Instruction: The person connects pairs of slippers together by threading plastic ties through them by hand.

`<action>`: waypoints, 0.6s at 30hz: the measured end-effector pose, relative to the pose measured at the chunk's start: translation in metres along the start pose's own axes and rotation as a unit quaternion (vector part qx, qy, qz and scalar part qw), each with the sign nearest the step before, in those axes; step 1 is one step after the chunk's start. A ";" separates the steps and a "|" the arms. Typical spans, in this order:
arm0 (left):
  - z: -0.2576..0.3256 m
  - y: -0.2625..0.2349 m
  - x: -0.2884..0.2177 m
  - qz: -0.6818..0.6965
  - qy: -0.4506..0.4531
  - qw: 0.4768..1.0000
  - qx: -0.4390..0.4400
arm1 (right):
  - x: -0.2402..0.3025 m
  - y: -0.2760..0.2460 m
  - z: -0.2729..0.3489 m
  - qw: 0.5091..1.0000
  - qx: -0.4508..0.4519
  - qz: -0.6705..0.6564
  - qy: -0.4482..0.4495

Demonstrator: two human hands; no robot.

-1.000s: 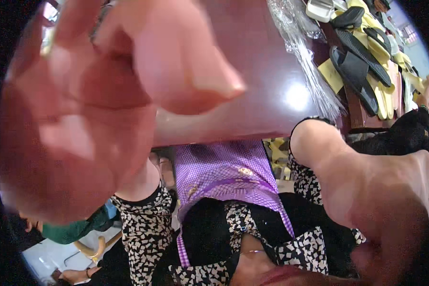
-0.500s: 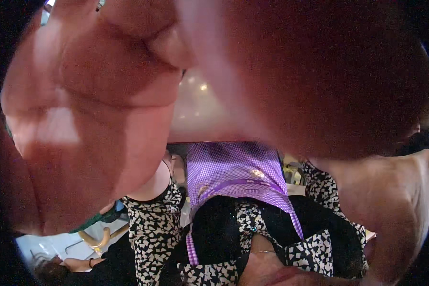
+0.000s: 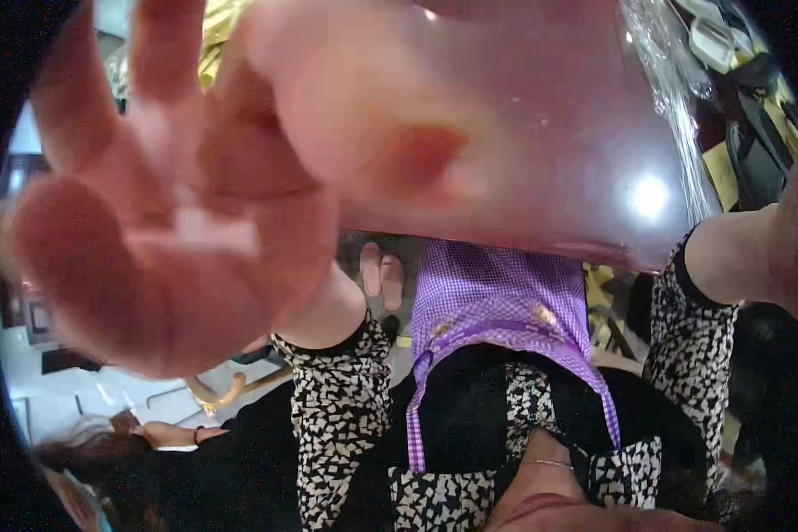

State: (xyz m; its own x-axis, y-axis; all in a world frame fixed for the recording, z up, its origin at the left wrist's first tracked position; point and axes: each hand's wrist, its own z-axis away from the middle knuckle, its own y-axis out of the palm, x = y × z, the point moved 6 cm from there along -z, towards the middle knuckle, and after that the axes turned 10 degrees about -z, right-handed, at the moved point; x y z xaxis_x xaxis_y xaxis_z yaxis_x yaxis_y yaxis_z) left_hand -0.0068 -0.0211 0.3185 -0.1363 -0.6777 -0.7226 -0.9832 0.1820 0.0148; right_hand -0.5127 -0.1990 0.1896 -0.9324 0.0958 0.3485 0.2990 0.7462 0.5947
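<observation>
My left hand (image 3: 186, 239) looms large and close at the left, palm showing and fingers apart. One digit reaches right over the table, and its blurred tip shows a reddish patch. No object shows in that hand. At the right edge, my right hand (image 3: 796, 244) is cut off by the picture's rim, so its fingers are hidden. Whether it holds anything cannot be seen. Beyond both hands lies a glossy dark red tabletop (image 3: 559, 133), with a bright light reflected in it.
Crumpled clear plastic wrap (image 3: 669, 80) lies along the table's right side. Past it are a white plastic piece (image 3: 712, 44) and black and yellow items. A purple checked apron (image 3: 505, 284) meets the near edge. Another person's arm (image 3: 173, 434) and a curved wooden piece (image 3: 217, 395) show lower left.
Both hands have moved away from the camera, which they nearly covered before. The right hand has withdrawn to the right edge, uncovering the tabletop and plastic wrap. The left hand's fingers now show.
</observation>
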 end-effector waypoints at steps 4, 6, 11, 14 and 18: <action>0.021 -0.037 0.031 -0.082 0.018 0.993 -0.085 | 0.007 -0.012 0.004 0.998 -0.032 0.052 0.000; 0.052 -0.096 0.069 -0.290 -0.100 0.930 -0.203 | -0.076 0.047 -0.024 0.997 -0.044 0.066 -0.006; 0.133 -0.165 0.147 -0.582 -0.284 0.752 -0.124 | -0.180 0.157 -0.073 0.995 -0.044 0.089 0.009; 0.141 -0.157 0.175 -0.606 -0.322 0.721 -0.092 | -0.210 0.116 -0.060 0.987 -0.079 0.114 0.075; 0.100 -0.155 0.212 -0.724 -0.150 0.672 -0.042 | -0.245 0.056 -0.033 0.947 -0.220 0.197 0.129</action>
State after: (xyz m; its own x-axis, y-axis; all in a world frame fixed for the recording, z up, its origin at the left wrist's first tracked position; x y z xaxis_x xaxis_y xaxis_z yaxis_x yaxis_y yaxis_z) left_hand 0.1288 -0.1217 0.0934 0.9887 0.0755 -0.1291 -0.0647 -0.5623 -0.8244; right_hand -0.2603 -0.2024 0.1618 -0.6673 0.1027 0.7377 0.7216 0.3342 0.6063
